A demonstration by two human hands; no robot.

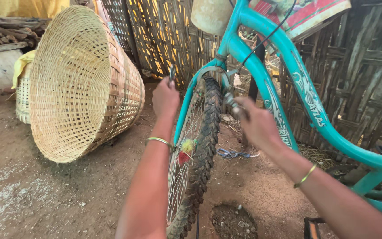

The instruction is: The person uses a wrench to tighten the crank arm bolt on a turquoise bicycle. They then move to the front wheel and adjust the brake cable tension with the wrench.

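Hands: left (165, 98) fisted around a small tool (172, 73), right (257, 124) gripping the brake (230, 101), blurred.

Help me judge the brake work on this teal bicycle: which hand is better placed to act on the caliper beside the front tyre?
Probably the right hand: it sits against the brake caliper beside the front tyre. The left hand is across the wheel, gripping a small tool.

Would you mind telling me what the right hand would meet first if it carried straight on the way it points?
Probably the front brake beside the tyre: the right hand points up-left at it, fingertips seemingly already there, though motion blur hides actual contact.
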